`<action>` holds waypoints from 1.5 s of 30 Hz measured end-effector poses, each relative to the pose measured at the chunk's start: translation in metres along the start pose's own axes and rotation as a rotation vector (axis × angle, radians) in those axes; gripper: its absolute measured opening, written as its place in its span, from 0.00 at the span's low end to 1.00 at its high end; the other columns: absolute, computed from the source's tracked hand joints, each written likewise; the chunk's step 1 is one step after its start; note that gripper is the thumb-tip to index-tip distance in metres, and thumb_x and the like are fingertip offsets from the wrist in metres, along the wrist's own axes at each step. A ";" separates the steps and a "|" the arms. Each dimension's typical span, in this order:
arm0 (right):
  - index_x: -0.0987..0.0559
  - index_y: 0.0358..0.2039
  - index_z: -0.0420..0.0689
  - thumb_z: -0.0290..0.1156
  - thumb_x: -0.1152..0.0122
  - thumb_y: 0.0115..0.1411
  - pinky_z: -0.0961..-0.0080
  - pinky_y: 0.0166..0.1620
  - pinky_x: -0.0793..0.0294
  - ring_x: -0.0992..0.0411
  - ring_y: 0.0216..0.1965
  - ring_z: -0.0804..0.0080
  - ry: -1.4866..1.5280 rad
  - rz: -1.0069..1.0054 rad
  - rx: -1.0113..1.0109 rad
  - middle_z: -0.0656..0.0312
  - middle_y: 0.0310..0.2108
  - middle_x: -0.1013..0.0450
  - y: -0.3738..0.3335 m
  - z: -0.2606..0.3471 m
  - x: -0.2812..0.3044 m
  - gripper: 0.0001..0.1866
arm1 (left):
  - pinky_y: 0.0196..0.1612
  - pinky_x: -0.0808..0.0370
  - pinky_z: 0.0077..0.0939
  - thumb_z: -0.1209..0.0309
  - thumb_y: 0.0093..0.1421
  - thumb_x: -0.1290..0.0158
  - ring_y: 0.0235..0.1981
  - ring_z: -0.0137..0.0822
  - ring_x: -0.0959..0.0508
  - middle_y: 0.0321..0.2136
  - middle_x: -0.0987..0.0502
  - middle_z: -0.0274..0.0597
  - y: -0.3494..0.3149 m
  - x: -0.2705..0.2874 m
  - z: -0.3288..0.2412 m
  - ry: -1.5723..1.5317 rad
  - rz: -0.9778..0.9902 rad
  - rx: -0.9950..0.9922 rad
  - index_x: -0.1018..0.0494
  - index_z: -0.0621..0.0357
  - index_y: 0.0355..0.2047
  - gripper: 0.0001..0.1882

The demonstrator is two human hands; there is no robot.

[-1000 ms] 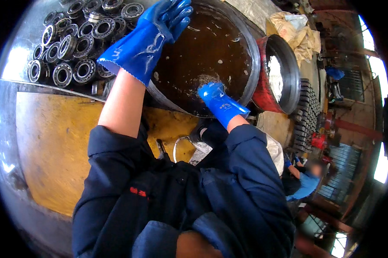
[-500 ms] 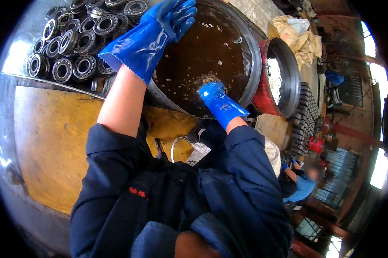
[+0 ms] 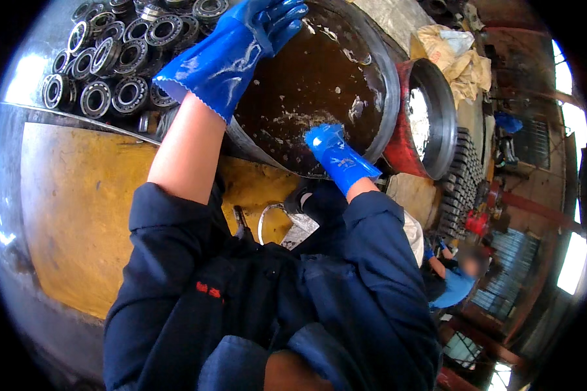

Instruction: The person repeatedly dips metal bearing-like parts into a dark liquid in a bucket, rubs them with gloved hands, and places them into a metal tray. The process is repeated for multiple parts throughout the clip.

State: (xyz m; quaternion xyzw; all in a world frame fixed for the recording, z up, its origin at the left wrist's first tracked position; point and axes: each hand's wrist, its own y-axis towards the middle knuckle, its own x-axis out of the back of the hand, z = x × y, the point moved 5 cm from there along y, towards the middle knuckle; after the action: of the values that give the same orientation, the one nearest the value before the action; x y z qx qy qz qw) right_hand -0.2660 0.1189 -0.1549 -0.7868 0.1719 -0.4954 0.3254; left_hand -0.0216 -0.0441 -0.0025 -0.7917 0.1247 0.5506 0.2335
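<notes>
A worker's right hand (image 3: 326, 140), in a glossy blue rubber glove, is plunging into murky brown liquid (image 3: 313, 78) filling a round metal basin (image 3: 388, 78) (fingers submerged, so their grip cannot be told). The left hand (image 3: 261, 26), gloved alike and wet, is hovering over the basin's near rim with fingers loosely spread, holding nothing. Just left of it, ring-shaped steel bearings (image 3: 111, 65) are lying heaped on a curved, shiny metal surface (image 3: 20, 195). A red-walled drum (image 3: 404, 130) is standing beside the basin.
</notes>
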 end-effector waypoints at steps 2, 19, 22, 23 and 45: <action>0.14 0.46 0.52 0.36 0.28 0.51 0.54 0.53 0.20 0.20 0.51 0.50 0.010 -0.021 0.085 0.53 0.47 0.18 -0.001 0.011 0.014 0.19 | 0.52 0.21 0.35 0.64 0.73 0.53 0.51 0.39 0.18 0.53 0.18 0.38 -0.001 0.006 -0.008 0.027 -0.024 -0.022 0.26 0.51 0.57 0.16; 0.15 0.46 0.47 0.43 0.28 0.53 0.53 0.55 0.22 0.22 0.54 0.47 0.406 -0.005 -0.238 0.50 0.52 0.20 -0.005 0.001 0.004 0.22 | 0.48 0.20 0.37 0.62 0.73 0.52 0.48 0.39 0.17 0.50 0.17 0.37 -0.005 0.018 -0.016 -0.082 0.009 -0.063 0.23 0.50 0.53 0.15; 0.17 0.50 0.44 0.45 0.29 0.53 0.53 0.55 0.23 0.24 0.55 0.44 1.042 -0.051 -0.465 0.46 0.55 0.22 0.010 -0.063 -0.094 0.27 | 0.47 0.19 0.37 0.61 0.72 0.52 0.47 0.39 0.16 0.49 0.16 0.37 0.012 -0.011 0.005 -0.075 -0.031 0.029 0.22 0.50 0.52 0.14; 0.17 0.52 0.41 0.44 0.31 0.53 0.54 0.55 0.22 0.24 0.55 0.42 1.348 -0.188 -0.324 0.44 0.56 0.23 0.006 -0.051 -0.090 0.28 | 0.47 0.19 0.37 0.61 0.72 0.52 0.47 0.39 0.16 0.49 0.16 0.37 0.011 -0.008 0.002 -0.071 -0.037 0.022 0.22 0.50 0.52 0.14; 0.15 0.45 0.47 0.37 0.35 0.56 0.51 0.49 0.21 0.20 0.48 0.45 0.103 -0.021 -0.076 0.48 0.44 0.18 0.005 0.009 0.003 0.17 | 0.52 0.20 0.40 0.61 0.72 0.50 0.48 0.42 0.17 0.49 0.16 0.40 0.000 0.002 -0.002 -0.132 -0.055 -0.028 0.22 0.51 0.48 0.12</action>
State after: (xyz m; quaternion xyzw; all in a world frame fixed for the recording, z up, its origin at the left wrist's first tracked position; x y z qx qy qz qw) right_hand -0.2565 0.1163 -0.1592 -0.7738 0.1991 -0.5317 0.2807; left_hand -0.0190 -0.0456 -0.0038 -0.7600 0.0795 0.5966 0.2453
